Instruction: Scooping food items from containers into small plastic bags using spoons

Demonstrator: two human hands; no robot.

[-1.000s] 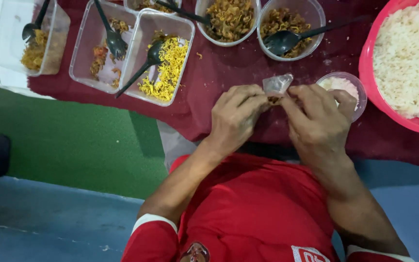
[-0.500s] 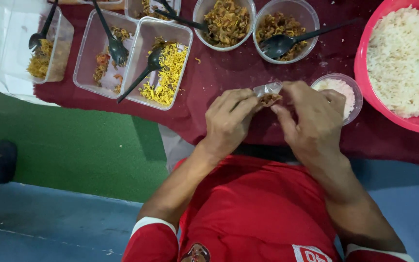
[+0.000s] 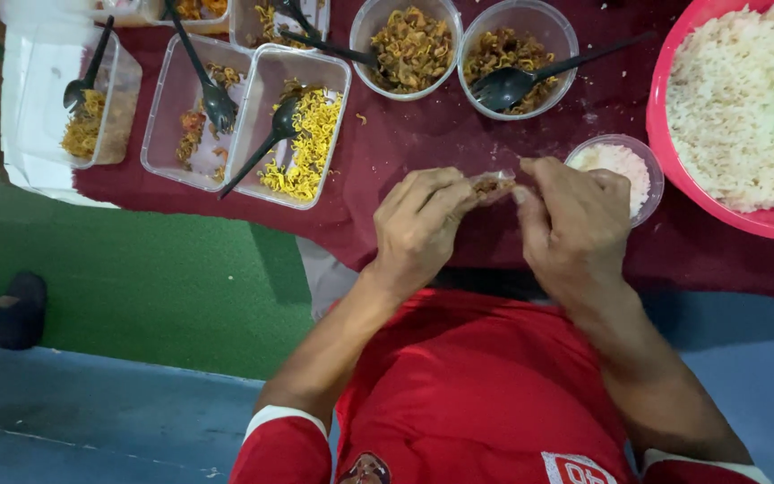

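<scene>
One small clear plastic pouch (image 3: 493,185) with brownish filling, pinched between both hands just above the dark red cloth-covered surface (image 3: 423,143); left hand (image 3: 418,224) gripping its left end, fingers (image 3: 445,193) curled and clenched on the plastic; right hand (image 3: 575,224) closed on its right end, thumb and fingertips pressed together at the pouch's edge; both hands nearly touching over the near edge of the surface. Just beyond the right hand, small round tub of white grains (image 3: 620,166); further right, large pink basin of cooked rice (image 3: 736,108), partly cut off by the frame. Beyond the pouch, two round clear bowls of brown fried bits (image 3: 409,45) (image 3: 517,54), the right one with a black spoon (image 3: 512,85) resting in it. To the left, rectangular clear trays: one with yellow noodles (image 3: 302,125) and a black spoon, one nearly empty (image 3: 194,112), another at the far left edge (image 3: 91,99). Below, red shirt (image 3: 477,394); green floor (image 3: 154,278) to the left.
</scene>
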